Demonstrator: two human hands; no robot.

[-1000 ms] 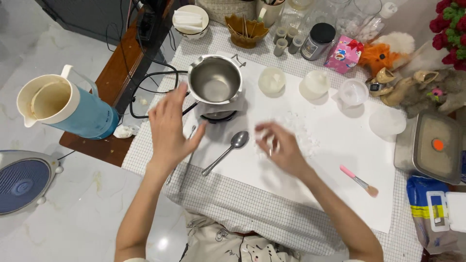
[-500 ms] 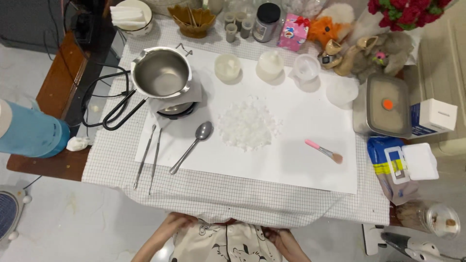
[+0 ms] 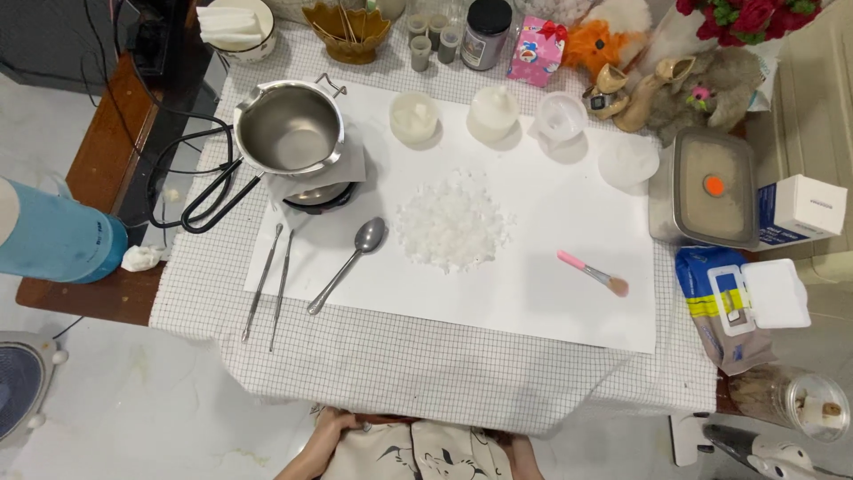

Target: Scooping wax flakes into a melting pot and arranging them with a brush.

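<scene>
My left hand (image 3: 330, 427) rests low on a printed apron (image 3: 426, 452) below the table's front edge; its fingers are hard to make out. Only a strip of my right forearm (image 3: 522, 455) shows, with the hand hidden. Both are well back from the table. On a white sheet (image 3: 498, 302) lie a heap of white flakes (image 3: 453, 227), a metal spoon (image 3: 348, 264), a pink brush (image 3: 593, 273) and two thin metal tools (image 3: 267, 283). A steel pot (image 3: 289, 129) stands on a small hot plate (image 3: 318, 196) at the sheet's far left.
Three white cups (image 3: 493, 114) and a round lid (image 3: 627, 160) line the sheet's far edge. A lidded metal box (image 3: 704, 187), a white carton (image 3: 804, 209) and a wipes pack (image 3: 737, 307) sit right. A blue jug (image 3: 53, 236), black cables (image 3: 191, 200) and a fan (image 3: 18, 391) are left.
Both hands drew back from over the sheet to my lap. The view shifted, so the whole tabletop and the flake heap now show.
</scene>
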